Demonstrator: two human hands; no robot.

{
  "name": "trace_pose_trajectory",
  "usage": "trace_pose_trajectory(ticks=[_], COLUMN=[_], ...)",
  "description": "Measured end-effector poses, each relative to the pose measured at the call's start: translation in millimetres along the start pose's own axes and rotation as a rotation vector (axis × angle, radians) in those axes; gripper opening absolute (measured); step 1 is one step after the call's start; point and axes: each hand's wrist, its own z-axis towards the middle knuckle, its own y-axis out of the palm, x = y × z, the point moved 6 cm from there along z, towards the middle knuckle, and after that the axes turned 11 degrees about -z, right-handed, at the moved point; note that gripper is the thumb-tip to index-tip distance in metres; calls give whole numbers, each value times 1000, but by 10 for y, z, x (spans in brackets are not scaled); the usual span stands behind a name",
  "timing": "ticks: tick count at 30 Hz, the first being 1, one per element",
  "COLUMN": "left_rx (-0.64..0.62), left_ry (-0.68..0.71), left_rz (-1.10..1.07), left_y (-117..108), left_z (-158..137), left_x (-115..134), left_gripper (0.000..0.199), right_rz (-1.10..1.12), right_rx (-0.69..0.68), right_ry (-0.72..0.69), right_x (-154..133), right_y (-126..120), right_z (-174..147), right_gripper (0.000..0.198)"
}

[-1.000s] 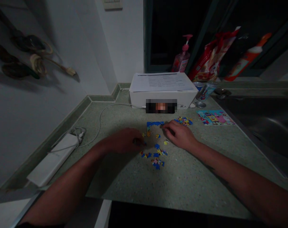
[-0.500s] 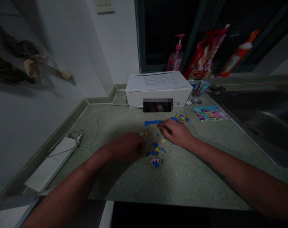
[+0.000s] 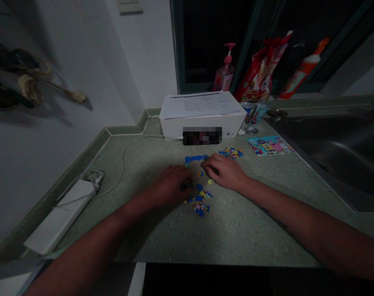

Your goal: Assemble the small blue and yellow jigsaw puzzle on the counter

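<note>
My left hand [image 3: 174, 183] is over the counter with its fingers curled towards the thumb; what they hold, if anything, is lost in shadow. Just above it lies a blue strip of joined jigsaw pieces [image 3: 195, 158], partly covered. My right hand [image 3: 225, 170] rests at that strip's right end, its fingers bent together, and their tips hide anything between them. Between the hands lie a loose blue-and-yellow piece [image 3: 200, 174] and a yellow piece [image 3: 210, 181]. Nearer to me are joined pieces with pink [image 3: 200, 208] and several loose jigsaw pieces [image 3: 205, 194].
A heap of jigsaw pieces [image 3: 231, 153] lies beyond my right hand, with a colourful picture card [image 3: 270, 145] further right. Behind stands a white box [image 3: 173, 126] with a phone before it. A power strip [image 3: 65, 216] is at left, a sink [image 3: 335, 156] at right.
My left hand has moved up and slightly right, now covering the left-hand pieces below the blue strip. My right hand stays at the strip's end. The whole view has shifted slightly.
</note>
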Motion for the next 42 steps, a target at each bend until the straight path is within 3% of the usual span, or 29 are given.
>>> trace_pose_trajectory(ticks=[3,10,23,29,42], left_rx=[-52,105,75,62,-46], left_ry=[51,-52,-78,-117,-120], left_rz=[-32,97,186,192,162], left_y=[109,-53,-54,5,27], left_z=[8,45,39,97,44], left_x=[20,-192,-225,-288,-177], left_gripper=[19,29,33,28,18], right_rz=[18,40,110,156,203], right_rx=[-7,12,-40,-47,-74], right_ry=[-55,-182,-177,-187,-148], right_x=[-35,-117,-162,-258,-343], right_y=[6,23,-3,11,101], right_z=[7,-10,-15,-9,4], right_gripper=[23,29,11,8,10])
